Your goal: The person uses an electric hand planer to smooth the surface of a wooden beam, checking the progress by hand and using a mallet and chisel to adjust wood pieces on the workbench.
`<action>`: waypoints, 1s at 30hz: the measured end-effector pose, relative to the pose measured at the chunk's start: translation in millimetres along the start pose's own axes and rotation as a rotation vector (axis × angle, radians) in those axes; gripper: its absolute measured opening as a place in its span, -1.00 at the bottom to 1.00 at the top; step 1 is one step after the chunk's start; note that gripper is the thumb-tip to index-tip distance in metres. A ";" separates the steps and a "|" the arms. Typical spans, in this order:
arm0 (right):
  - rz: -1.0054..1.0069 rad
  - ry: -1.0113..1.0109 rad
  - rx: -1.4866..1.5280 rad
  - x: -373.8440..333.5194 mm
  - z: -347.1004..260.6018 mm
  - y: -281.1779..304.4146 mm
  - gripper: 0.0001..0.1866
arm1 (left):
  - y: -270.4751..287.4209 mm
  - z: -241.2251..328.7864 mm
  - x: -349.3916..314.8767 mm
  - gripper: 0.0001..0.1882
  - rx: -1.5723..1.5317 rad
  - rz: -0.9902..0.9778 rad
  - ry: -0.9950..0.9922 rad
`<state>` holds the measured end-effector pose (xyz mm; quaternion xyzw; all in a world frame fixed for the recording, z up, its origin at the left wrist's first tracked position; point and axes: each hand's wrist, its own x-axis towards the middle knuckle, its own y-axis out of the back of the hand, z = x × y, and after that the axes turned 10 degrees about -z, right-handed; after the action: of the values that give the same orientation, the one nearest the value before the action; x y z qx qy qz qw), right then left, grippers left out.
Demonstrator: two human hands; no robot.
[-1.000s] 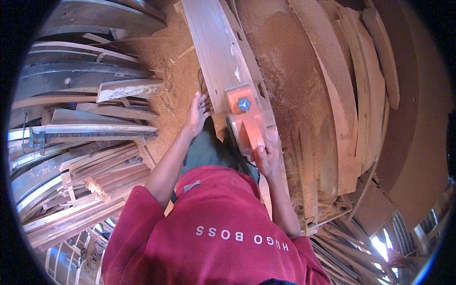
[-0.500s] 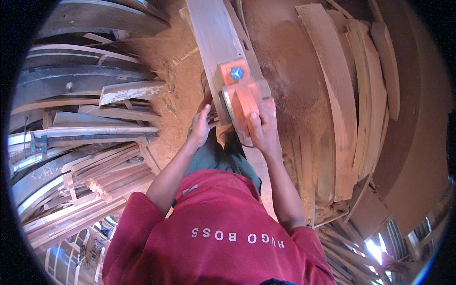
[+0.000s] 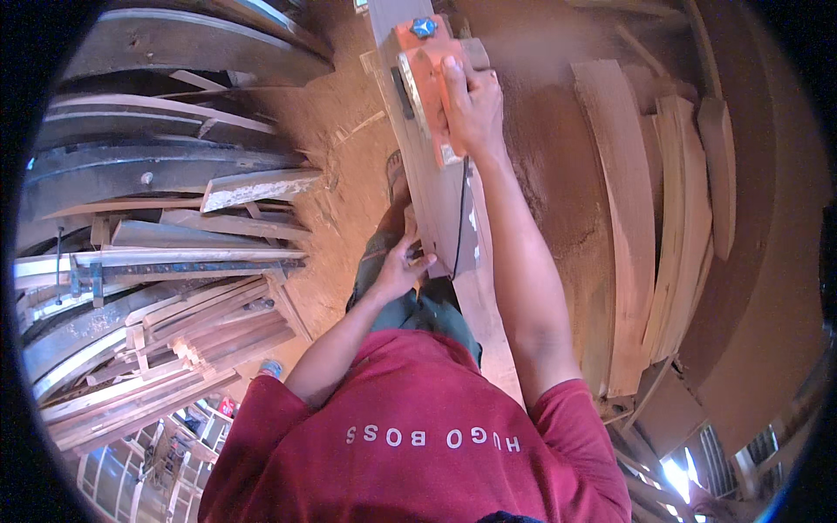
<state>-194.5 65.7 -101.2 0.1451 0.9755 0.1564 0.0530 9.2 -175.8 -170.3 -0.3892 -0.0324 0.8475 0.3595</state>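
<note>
Left hand [image 3: 404, 272]: yours, thumb and fingers parted at the left edge of the board by its near end; whether it grips cannot be told. Best with fingertips below the top face.

Black cord [image 3: 461, 218]: trails from the planer's rear over the board toward you. Wants slack, and leading well behind the cutter.

Board [image 3: 432, 192]: wooden, lying lengthwise away from you, near end before your legs. Should sit without rocking.

Right hand [image 3: 475, 105]: yours, wrapped round the planer's handle, arm well extended. A short step serves better than a lean.

Orange power planer [image 3: 427, 78]: on the board, well beyond its near end. Base flat, pace even.

Blue knob [image 3: 424, 28]: at the planer's front; light pressure here would help steadiness.
</note>
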 end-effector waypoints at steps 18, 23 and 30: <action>0.007 0.094 -0.100 166.5 -34.8 2.6 -0.44 | 11.6 -22.4 1.8 -0.26 0.070 -0.114 -0.112; -0.075 0.147 -0.049 -14.2 4.6 2.5 -0.42 | 45.7 -12.4 20.3 -0.25 -0.277 -0.071 0.111; -0.246 -0.561 0.043 -373.4 5.9 59.9 -0.32 | 44.6 -17.2 25.5 -0.17 -0.329 -0.039 0.144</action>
<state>177.9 9.9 -65.9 0.0647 0.9361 0.0821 0.3359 -16.2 -196.4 -213.4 -0.5019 -0.1522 0.7935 0.3087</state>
